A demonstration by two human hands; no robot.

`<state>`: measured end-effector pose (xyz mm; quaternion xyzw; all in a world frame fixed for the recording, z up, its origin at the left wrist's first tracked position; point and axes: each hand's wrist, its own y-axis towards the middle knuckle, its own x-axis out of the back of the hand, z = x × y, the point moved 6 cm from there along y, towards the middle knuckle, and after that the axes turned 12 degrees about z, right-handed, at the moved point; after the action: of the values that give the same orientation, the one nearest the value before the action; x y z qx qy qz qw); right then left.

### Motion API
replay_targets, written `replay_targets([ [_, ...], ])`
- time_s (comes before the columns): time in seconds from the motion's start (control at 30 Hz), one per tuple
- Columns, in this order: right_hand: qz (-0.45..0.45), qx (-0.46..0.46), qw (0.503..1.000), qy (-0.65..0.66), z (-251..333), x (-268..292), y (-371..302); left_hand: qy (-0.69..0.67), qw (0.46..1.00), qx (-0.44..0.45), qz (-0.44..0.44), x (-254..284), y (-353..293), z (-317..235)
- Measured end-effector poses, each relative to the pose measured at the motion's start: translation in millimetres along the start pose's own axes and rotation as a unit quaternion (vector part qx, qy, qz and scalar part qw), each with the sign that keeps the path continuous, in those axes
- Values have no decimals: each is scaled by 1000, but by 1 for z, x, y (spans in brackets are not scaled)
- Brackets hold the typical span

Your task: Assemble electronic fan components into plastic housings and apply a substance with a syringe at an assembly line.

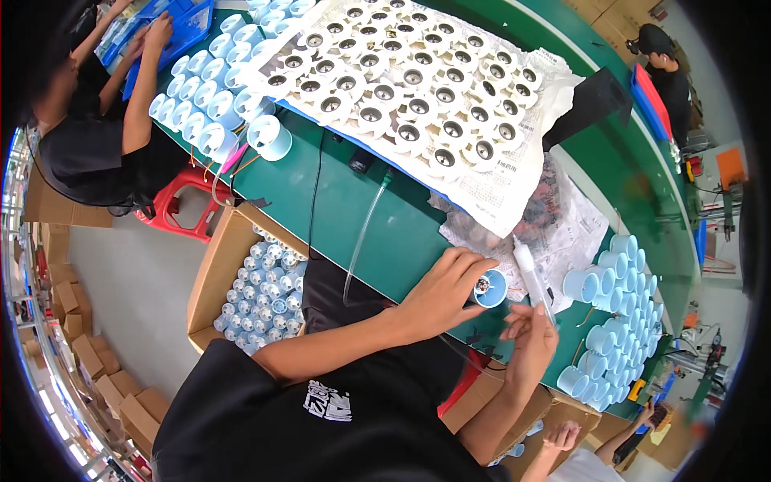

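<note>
My left hand [446, 291] is closed around a small light-blue cup [491, 299] above the near edge of the green table. The cup's opening is turned up toward me, and a metallic part shows inside. Just right of it, my right hand [532, 337] has its fingers curled at the lower end of a white tube [530, 273] with a narrow tip pointing away from me. Crumpled clear plastic wrap [574, 233] lies beyond the tube. Part of the right hand's grip is hidden by its own fingers.
A paper-lined tray [502, 197] holds rows of white ring-shaped parts with dark centres. Blue cups stand grouped at left [269, 138] and right [601, 341]. A carton [206, 277] of blue-and-white pieces sits below the table edge. A clear hose [365, 233] crosses the table. Other people work nearby.
</note>
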<state>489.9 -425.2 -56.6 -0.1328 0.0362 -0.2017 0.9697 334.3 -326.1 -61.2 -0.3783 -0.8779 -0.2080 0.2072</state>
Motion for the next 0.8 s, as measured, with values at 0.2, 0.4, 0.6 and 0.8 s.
replay_targets([
  [0.2,129,480,725,-476,125,-170,28,-46,999,-14,-21,2,-4,11],
  [0.4,118,445,542,-703,125,-209,59,-104,993,-58,-15,-12,-1,8],
  [0.6,122,429,495,-746,126,-203,65,-1,998,-64,-29,-13,-3,2],
  [0.8,58,306,878,-365,139,-108,36,-12,1000,16,-16,8,-3,5],
])
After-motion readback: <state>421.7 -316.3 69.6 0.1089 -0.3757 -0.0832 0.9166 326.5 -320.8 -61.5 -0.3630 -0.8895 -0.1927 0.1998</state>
